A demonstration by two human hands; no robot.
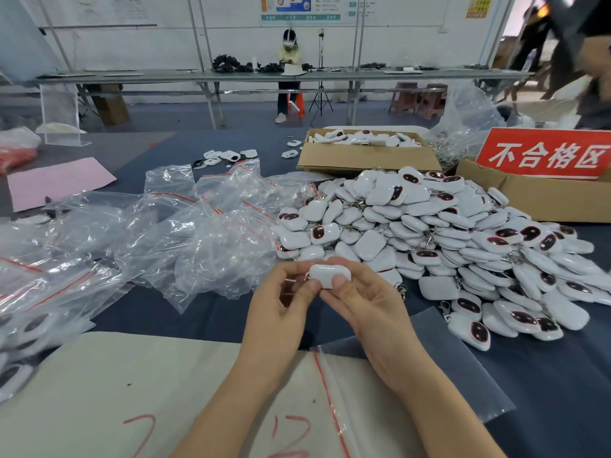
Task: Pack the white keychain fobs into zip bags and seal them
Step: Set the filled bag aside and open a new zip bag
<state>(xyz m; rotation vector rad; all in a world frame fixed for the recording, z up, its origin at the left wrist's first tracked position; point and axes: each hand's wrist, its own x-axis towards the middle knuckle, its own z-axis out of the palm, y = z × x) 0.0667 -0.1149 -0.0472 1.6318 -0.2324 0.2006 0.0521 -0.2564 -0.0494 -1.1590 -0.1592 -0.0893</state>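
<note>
Both hands up front, centre of view. Left hand [281,302] and right hand [367,302] pinch one white fob [329,275] between thumbs and fingertips, plain white side up, held above the dark blue tabletop [205,312]. Small metal bit shows at the fob's left end, by the left fingers.

Big fob pile [446,239] sits just behind and to the right of the hands, some showing dark oval faces. Empty zip bags [205,233], clear with red strips, heaped left of the pile. One flat zip bag [429,375] lies under the right forearm, partly over a white sheet [115,391] with red marks. Cardboard box [367,153] with more fobs behind the pile; red sign [545,153] on a second box at right.
</note>
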